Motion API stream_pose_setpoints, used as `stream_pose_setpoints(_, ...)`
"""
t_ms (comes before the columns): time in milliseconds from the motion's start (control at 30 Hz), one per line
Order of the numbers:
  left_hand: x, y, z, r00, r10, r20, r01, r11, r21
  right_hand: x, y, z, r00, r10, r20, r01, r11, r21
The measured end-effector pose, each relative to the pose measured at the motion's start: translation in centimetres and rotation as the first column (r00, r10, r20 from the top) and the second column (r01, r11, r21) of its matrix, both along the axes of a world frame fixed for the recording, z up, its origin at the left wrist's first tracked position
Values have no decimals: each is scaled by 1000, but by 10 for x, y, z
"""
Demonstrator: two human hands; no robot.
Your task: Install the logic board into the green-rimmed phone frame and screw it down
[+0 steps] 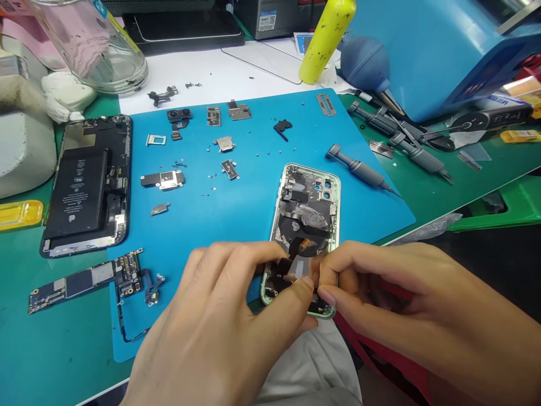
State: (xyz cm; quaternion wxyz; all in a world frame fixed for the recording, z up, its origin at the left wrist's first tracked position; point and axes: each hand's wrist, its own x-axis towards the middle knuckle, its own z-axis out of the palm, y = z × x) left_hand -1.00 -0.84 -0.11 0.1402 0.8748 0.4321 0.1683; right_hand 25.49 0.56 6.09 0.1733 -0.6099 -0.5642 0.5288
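A light green phone housing (pixel 305 225), opened and with its inner side up, lies tilted over the near edge of the blue mat. My left hand (pixel 230 304) grips its lower left part, the fingers at the left rim and the thumb across the lower end. My right hand (pixel 380 299) is closed in a pinch over the lower right of the housing; what is between its fingertips is hidden. Dark flex cables and grey patches show inside the housing. Beyond its upper right corner a grey screwdriver (pixel 359 169) rests on the mat.
A phone screen with battery (pixel 84 186) lies at left, above a long circuit board (pixel 87 279). Small metal parts, screws and a camera module (pixel 179 115) are spread over the blue mat (pixel 190 225). A yellow bottle (pixel 327 39), blue air blower (pixel 364 63) and more screwdrivers (pixel 416 152) stand or lie behind.
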Motion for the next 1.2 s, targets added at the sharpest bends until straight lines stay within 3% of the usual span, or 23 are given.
stream_pose_setpoints(133,-6,-2,-6,999,21,27,-19,998,-58,1,0,2,998,43,34,-45,997,68)
stream_pose_setpoints(233,-6,-2,-5,999,13,33,-12,999,-33,1,0,2,993,79,82,-90,986,138)
stream_pose_setpoints(467,0,7,6,996,-86,8,85,996,34,-20,0,-2,938,41,344,-189,892,410)
stream_pose_setpoints(667,-2,9,8,994,-111,13,110,993,50,-14,-6,-4,928,35,370,-211,869,448)
stream_pose_setpoints(867,-9,6,0,998,-36,53,38,999,-33,5,-10,-5,971,155,184,-219,889,403)
stream_pose_setpoints(1000,-11,5,-5,999,-3,49,6,997,-79,11,-12,-8,949,204,240,-293,853,432)
stream_pose_setpoints(1133,-1,4,-3,968,225,110,-206,965,-165,17,-11,-13,936,261,237,-347,802,487)
stream_pose_setpoints(1200,4,2,2,955,245,168,-222,965,-142,19,-11,-14,926,269,264,-373,757,536)
